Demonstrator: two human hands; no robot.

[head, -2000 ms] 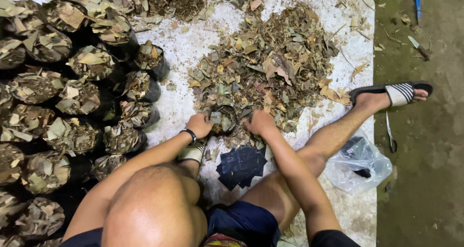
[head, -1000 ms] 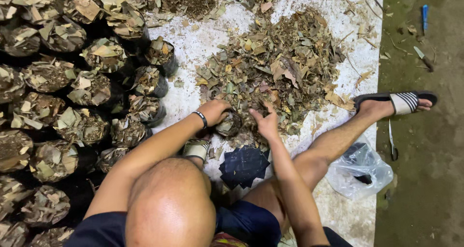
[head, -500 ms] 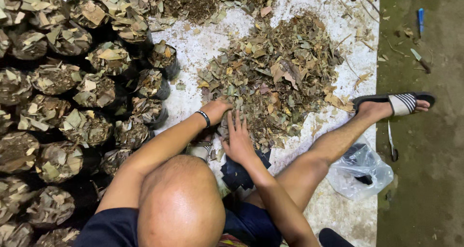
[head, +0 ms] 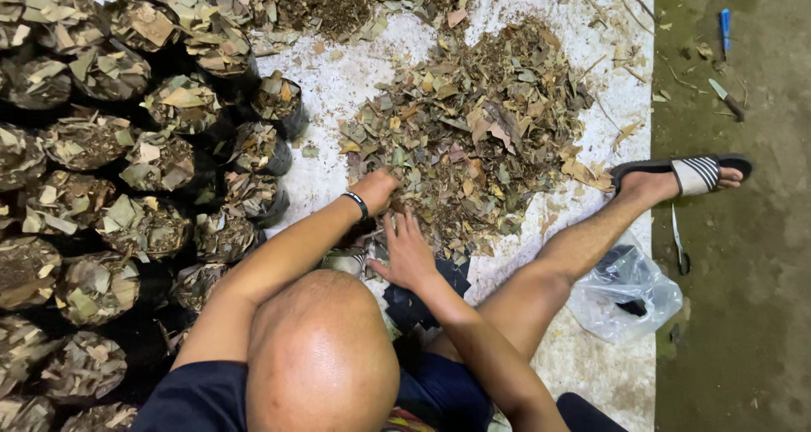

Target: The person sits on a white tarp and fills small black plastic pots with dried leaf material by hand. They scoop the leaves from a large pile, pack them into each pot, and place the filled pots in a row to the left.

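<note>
The right hand (head: pixel 408 250), fingers now spread flat, has been drawn back from the dry leaf pile (head: pixel 473 136) while the left hand (head: pixel 376 189) is kept closed in its near edge.

White sheet (head: pixel 338 86), leaf pile (head: pixel 481 136), filled bags (head: pixel 118 179)

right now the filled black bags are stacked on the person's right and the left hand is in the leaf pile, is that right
Not quite. The head view shows the filled black bags stacked on the person's left, not the right. The rest holds: the left hand is in the leaf pile, at its near edge, while the right hand lies flat just beside it.
</note>
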